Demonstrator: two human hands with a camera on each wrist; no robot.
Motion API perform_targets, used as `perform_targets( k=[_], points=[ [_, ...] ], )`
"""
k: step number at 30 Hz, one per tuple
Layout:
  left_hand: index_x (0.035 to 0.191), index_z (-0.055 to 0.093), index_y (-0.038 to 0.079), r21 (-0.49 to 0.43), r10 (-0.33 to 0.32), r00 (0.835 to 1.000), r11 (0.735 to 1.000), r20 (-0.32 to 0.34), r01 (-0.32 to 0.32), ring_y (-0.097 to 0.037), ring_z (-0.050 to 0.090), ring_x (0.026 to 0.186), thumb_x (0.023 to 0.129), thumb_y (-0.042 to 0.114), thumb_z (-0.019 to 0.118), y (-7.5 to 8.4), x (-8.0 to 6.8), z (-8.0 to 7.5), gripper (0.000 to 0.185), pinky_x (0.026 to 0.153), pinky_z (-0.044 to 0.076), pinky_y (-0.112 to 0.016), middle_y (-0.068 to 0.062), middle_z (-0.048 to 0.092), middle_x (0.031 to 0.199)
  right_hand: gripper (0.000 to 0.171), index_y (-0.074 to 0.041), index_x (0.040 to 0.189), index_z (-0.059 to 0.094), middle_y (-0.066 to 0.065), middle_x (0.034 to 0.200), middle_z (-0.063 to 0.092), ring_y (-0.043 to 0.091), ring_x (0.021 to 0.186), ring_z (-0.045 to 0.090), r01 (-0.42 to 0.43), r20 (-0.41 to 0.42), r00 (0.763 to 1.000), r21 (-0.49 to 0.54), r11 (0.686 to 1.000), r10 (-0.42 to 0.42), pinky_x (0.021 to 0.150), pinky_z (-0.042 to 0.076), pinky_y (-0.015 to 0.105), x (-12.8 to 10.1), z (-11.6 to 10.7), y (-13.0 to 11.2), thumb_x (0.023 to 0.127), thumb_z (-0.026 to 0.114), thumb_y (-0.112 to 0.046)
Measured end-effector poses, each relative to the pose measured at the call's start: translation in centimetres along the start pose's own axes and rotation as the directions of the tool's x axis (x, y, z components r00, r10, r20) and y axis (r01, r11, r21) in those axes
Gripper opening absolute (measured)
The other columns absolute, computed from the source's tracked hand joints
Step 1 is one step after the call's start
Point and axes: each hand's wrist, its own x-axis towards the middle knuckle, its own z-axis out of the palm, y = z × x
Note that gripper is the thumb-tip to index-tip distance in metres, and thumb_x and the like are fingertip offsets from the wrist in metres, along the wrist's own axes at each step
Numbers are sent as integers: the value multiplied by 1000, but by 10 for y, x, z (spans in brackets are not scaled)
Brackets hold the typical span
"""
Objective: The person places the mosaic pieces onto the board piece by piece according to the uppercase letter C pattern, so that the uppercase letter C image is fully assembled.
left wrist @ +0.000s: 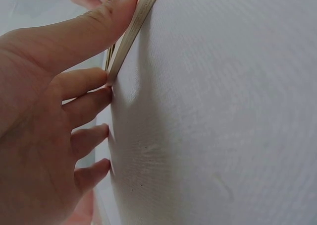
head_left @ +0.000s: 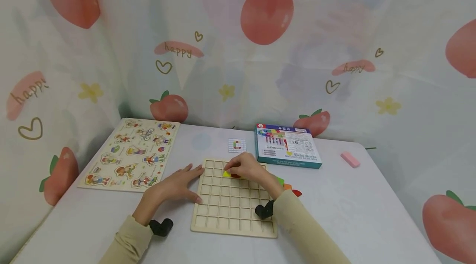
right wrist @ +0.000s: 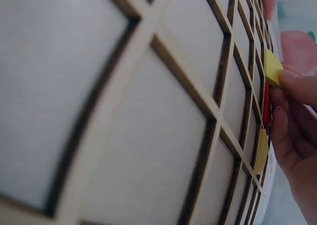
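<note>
White tabletop (head_left: 353, 210), square-celled wooden grid board (head_left: 230, 214).

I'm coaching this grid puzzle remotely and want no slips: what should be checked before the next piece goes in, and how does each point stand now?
1. Wooden grid board lies flat on the table: ok.
2. Left hand steadies the board's left edge, fingers straight: ok.
3. Right hand fingertips are on the yellow piece near the board's top row: ok.
4. Yellow piece fully seated in its cells: cannot tell; in the right wrist view it looks raised at one edge.
5. Red piece beside it seated: cannot tell, mostly hidden by fingers.
6. Pattern card visible beyond the board: ok.
</note>
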Motion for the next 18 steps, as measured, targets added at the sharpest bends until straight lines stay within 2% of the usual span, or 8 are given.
perform_targets(
  k=[11, 14, 18],
  points=[
    [159, 40, 9, -17, 9, 1000, 1000, -9, -9, -43, 14, 158, 79, 35, 88, 0, -2, -1, 96, 126, 15, -65, -11, 30, 169, 12, -11, 98, 84, -2, 91, 70, 12, 88, 57, 102, 6, 995, -151, 983, -103, 76, 50, 26, -1, 3, -7, 96, 72, -10],
    [159, 40, 10, -14, -3, 1000, 1000, -7, 3, -41, 13, 159, 80, 35, 88, 0, -2, -1, 96, 127, 15, -64, -9, 30, 169, 12, -11, 100, 84, -1, 93, 70, 12, 88, 58, 124, 13, 992, -158, 980, -123, 74, 50, 25, -1, 1, -5, 96, 72, -10],
    [159, 40, 10, -16, -6, 1000, 1000, -7, 6, -40, 13, 159, 80, 35, 88, 0, 0, 0, 96, 127, 14, -63, -9, 30, 169, 15, -10, 106, 82, 2, 103, 75, 13, 91, 65, 115, 25, 993, -113, 987, -112, 79, 56, 27, -5, -5, -2, 95, 72, -9]
  ],
)
